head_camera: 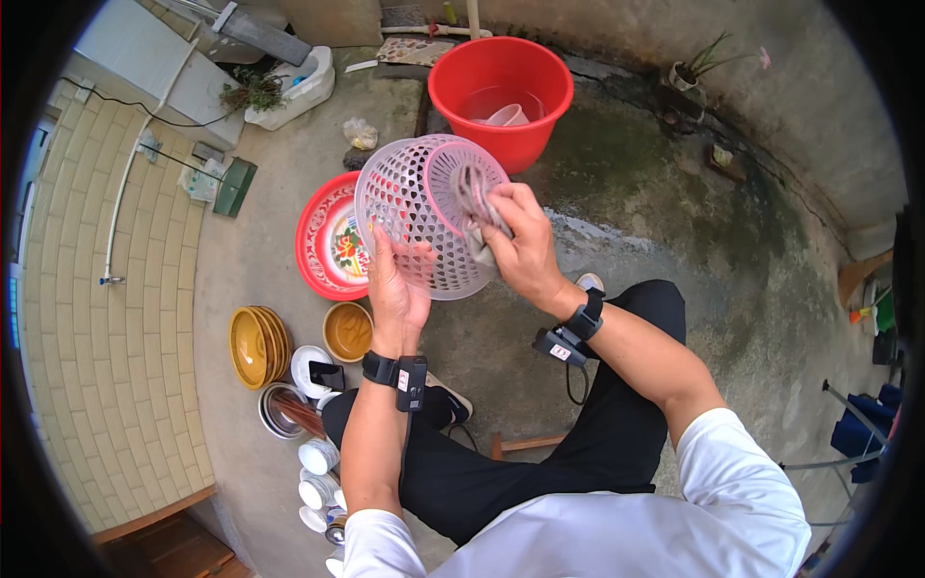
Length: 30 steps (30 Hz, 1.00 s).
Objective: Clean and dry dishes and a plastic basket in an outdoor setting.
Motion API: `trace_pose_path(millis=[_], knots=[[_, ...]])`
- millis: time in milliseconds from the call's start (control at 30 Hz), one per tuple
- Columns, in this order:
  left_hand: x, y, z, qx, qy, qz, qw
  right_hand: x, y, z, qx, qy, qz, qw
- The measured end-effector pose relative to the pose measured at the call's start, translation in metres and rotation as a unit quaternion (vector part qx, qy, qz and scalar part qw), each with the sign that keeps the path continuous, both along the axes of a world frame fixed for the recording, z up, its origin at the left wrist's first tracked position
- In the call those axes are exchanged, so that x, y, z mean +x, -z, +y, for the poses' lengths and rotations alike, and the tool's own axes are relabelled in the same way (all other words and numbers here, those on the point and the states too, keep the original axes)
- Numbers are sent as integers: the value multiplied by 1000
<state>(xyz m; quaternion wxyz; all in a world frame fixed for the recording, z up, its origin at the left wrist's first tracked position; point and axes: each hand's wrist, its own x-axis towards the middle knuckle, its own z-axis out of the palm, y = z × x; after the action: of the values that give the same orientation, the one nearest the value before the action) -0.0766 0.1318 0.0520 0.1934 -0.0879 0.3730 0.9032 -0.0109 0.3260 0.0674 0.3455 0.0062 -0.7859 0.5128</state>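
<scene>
A translucent pink plastic colander [412, 188] is held up and tilted before me. My left hand [399, 285] grips its near left rim, thumb on one side and fingers showing through the plastic. In my right hand [526, 249] is a bunched cloth [473, 199], held against the colander's pink-ringed base. Behind the colander, partly covered, a red basin with a floral centre [318, 249] lies on the ground. Just beyond stands a large red plastic tub [506, 148] with water and a pale cup [508, 115] inside.
To the left are stacked yellow-brown bowls [249, 350], a single bowl [348, 331], a phone [327, 376] on a white plate, a metal bowl with chopsticks [293, 412] and several stacks of white bowls [318, 456]. A green dustpan [235, 188] stands near the tiled wall; a potted plant [683, 76] sits at back right.
</scene>
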Motion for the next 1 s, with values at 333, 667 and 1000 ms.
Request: trace_pose_path(millis=[333,667,1000], knots=[[36,0,19,-533,90,464,702,0,-14,7,7,-19,77,997],[39,-6,18,-574,102,655,482,-21,6,60,-433,-54,-201,877],[31,-15,7,-638,-75,555,529,-32,58,57,-507,82,-133,847]])
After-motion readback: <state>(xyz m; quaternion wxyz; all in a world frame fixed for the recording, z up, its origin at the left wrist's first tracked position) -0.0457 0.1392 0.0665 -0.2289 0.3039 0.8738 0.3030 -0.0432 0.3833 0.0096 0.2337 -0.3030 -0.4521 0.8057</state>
